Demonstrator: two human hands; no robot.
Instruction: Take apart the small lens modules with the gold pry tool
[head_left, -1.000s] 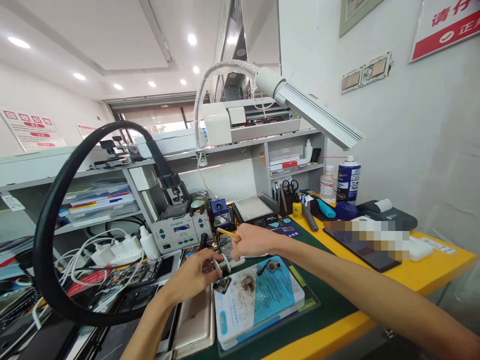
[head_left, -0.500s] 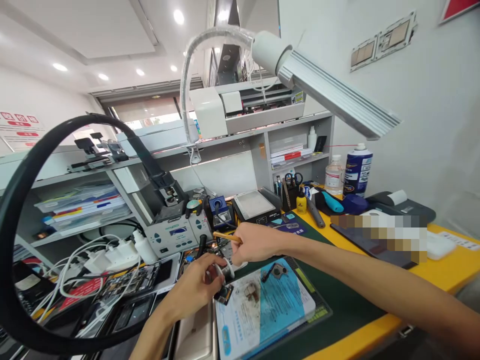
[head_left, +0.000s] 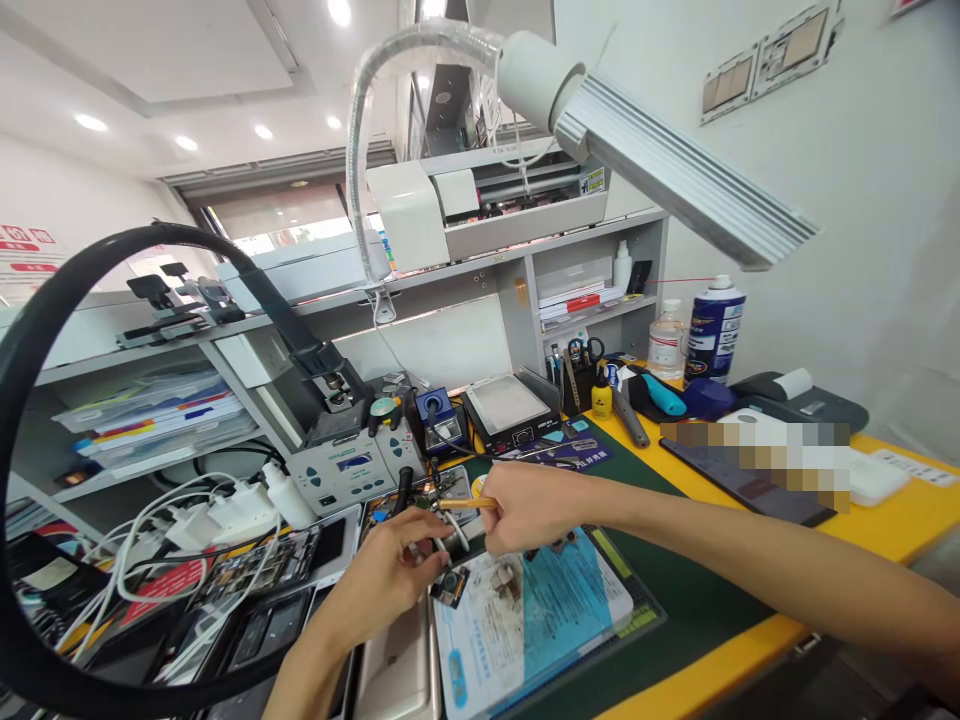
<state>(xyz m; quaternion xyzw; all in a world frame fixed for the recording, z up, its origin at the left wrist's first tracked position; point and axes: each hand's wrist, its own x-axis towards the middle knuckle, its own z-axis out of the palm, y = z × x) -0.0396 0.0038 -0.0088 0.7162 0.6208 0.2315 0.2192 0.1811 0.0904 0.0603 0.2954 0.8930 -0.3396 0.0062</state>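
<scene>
On the near part of the surface [head_left: 877, 545], a gold phone [head_left: 394, 662] lies flat beside a blue-and-white pad [head_left: 525, 640], which rests on a green mat [head_left: 690, 610]. At the pad's upper left corner sits a small dark module [head_left: 450, 588], just below the left fingertips; whether they touch it, I cannot tell.

The left grip [head_left: 388, 568] pinches a white-rimmed spool [head_left: 454, 541] narrowly between thumb and fingers, over the far left corner of the pad. Should that pinch loosen, the spool could drop onto the module or roll among the bared boards to the left. The right grip [head_left: 525, 500] is closed around a thin amber rod [head_left: 469, 503], its end pointing left, close above the spool. With the two so near, a small twist of the wrist might knock rod against spool.

A loose dark part [head_left: 559, 543] shows partly behind the right wrist; a low sweep of that arm could brush it off the pad.

Farther back stand a grey station [head_left: 352, 465], a blue stand [head_left: 435, 408] and a flat-topped plate unit [head_left: 510, 405]. The station's thick black hose [head_left: 16, 400] loops near the left forearm, where a careless elbow could drag it.
</scene>
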